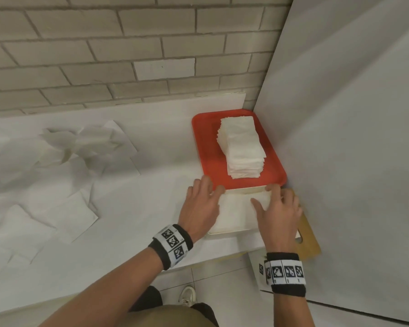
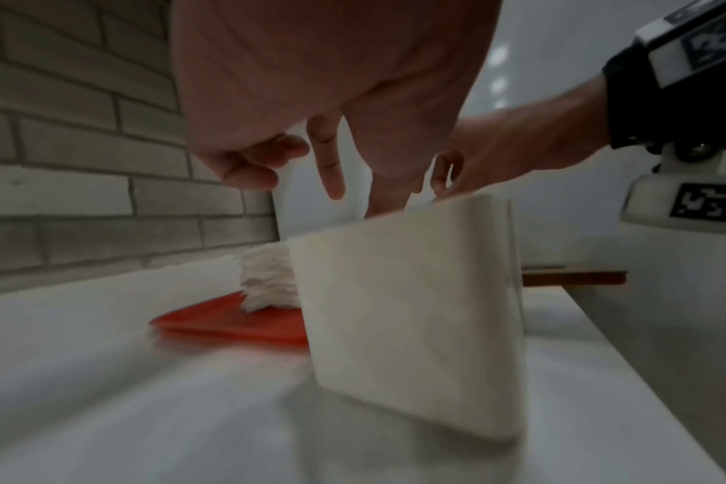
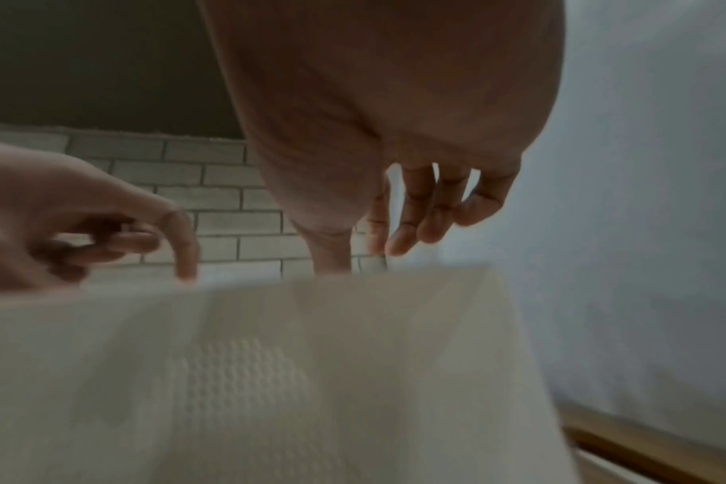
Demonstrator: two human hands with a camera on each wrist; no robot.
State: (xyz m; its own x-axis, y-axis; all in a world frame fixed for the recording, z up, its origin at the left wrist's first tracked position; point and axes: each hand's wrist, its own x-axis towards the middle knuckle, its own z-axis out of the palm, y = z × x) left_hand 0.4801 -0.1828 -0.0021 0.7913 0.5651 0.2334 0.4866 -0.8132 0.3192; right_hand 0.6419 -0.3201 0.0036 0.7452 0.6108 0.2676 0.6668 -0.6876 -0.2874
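A white napkin (image 1: pixel 236 213) lies on a pale flat board (image 1: pixel 232 232) near the counter's front edge, just before a red tray (image 1: pixel 206 147). The tray carries a tall stack of folded napkins (image 1: pixel 243 147). My right hand (image 1: pixel 279 208) pinches the napkin's far edge between thumb and fingers. In the wrist views that edge is raised, so the napkin (image 2: pixel 407 311) (image 3: pixel 311 376) stands up. My left hand (image 1: pixel 203 201) has relaxed, spread fingers, and its thumb touches the far left corner. The tray (image 2: pixel 228 324) and stack (image 2: pixel 266 281) show behind the raised sheet.
Several loose unfolded napkins (image 1: pixel 85 147) are strewn over the left of the white counter (image 1: pixel 139 232). A brick wall (image 1: pixel 128 55) runs along the back and a white panel (image 1: pixel 352 138) closes the right side. A wooden board (image 1: pixel 309 237) juts out at the right front corner.
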